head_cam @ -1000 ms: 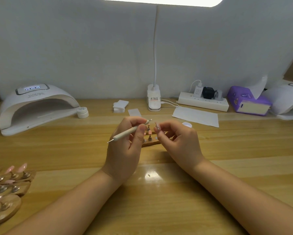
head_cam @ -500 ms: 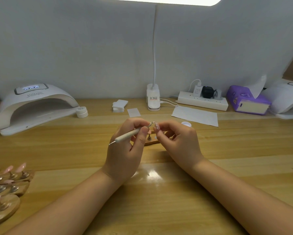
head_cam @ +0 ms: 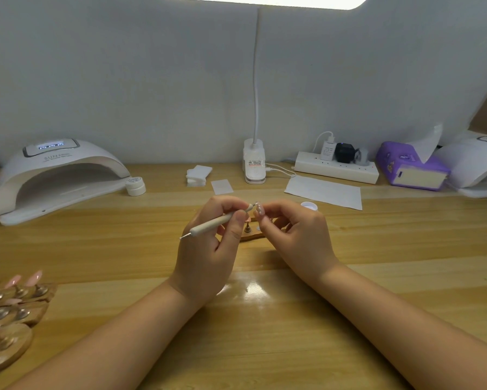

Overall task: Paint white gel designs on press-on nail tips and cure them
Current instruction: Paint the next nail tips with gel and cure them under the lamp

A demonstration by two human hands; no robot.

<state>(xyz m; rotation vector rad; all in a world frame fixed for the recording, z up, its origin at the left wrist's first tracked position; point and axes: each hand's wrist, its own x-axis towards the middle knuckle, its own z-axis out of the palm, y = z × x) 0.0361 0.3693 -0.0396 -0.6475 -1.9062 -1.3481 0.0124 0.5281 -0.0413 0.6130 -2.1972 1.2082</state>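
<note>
My left hand grips a slim white dotting pen, its tip pointing right and touching a pale nail tip. That nail tip is pinched in the fingers of my right hand. Both hands hover above a small wooden nail stand, mostly hidden behind them, with metal pegs showing. A small white gel pot sits just right of my right hand. A white curing lamp stands at the back left with its display lit.
Wooden stands with pink nail tips lie at the left front edge. A round white jar, wipe pads, lamp base, paper sheet, power strip, purple tissue box and a second lamp line the back.
The pen tip has moved right, closing the gap to the nail tip. Both hands have stayed nearly in place.
</note>
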